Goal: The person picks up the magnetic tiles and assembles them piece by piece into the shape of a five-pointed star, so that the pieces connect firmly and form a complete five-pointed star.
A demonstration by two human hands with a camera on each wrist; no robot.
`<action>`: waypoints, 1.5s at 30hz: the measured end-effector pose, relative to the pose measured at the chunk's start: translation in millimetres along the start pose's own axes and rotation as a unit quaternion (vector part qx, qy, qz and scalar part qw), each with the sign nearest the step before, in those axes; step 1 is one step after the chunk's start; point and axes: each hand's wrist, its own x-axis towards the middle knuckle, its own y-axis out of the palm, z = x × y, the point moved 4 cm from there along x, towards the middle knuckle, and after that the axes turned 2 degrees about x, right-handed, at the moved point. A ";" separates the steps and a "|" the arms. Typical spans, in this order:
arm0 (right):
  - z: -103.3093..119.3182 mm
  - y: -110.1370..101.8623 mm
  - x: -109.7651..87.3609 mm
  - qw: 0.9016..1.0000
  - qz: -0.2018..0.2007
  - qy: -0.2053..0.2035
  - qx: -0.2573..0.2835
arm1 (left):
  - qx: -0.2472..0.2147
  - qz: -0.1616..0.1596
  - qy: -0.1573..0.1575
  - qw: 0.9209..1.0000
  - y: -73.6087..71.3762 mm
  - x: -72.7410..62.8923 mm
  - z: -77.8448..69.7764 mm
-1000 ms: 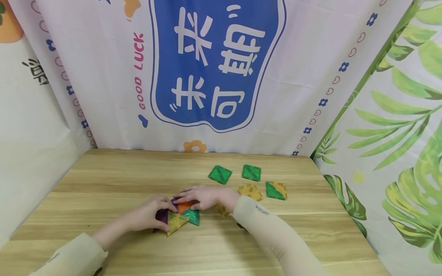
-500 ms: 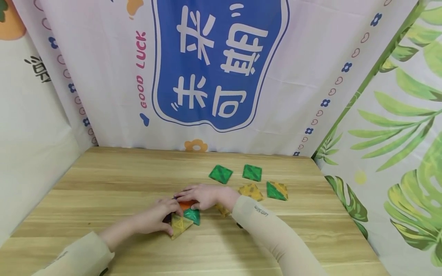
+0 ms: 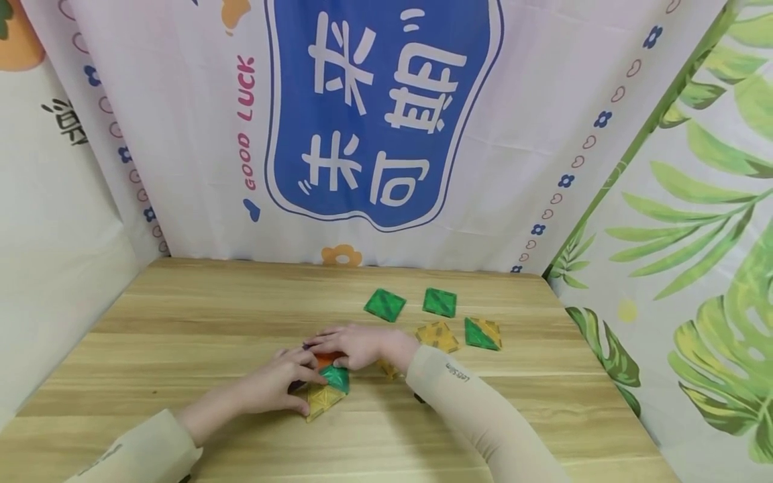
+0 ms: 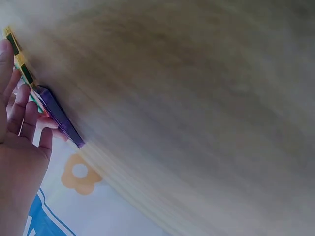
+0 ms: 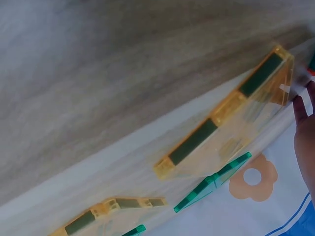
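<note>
In the head view, a yellow triangular magnetic tile lies against a teal magnetic tile, with an orange magnetic tile just beyond. My left hand holds the yellow tile, thumb at its near corner and fingers reaching over the group. Under that hand a purple magnetic tile is mostly covered; the left wrist view shows its edge in line with the yellow one. From the right, my right hand holds the orange tile, thumb at its near side and fingers along its far side.
Beyond my right hand lie two green tile squares, a yellow tile square and a half-green, half-yellow square. Another yellow tile is partly hidden by my right wrist. A printed cloth hangs behind the wooden table.
My left hand has slid to the right, taking the yellow tile toward the teal one until they lie edge to edge. The purple tile is more covered now. My right hand has stayed in place.
</note>
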 end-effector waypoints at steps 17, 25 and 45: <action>4.6 -20.2 -30.2 0.981 -0.118 0.094 0.122 | 0.003 -0.013 -0.156 0.988 -28.9 -10.9 48.4; 50.3 -5.6 -48.3 0.994 -0.107 0.012 0.029 | -0.026 0.004 -0.175 0.984 -18.0 -6.6 50.2; 52.9 17.3 -64.9 0.988 -0.147 0.037 -0.042 | -0.114 -0.006 -0.236 0.965 -17.2 -0.6 47.6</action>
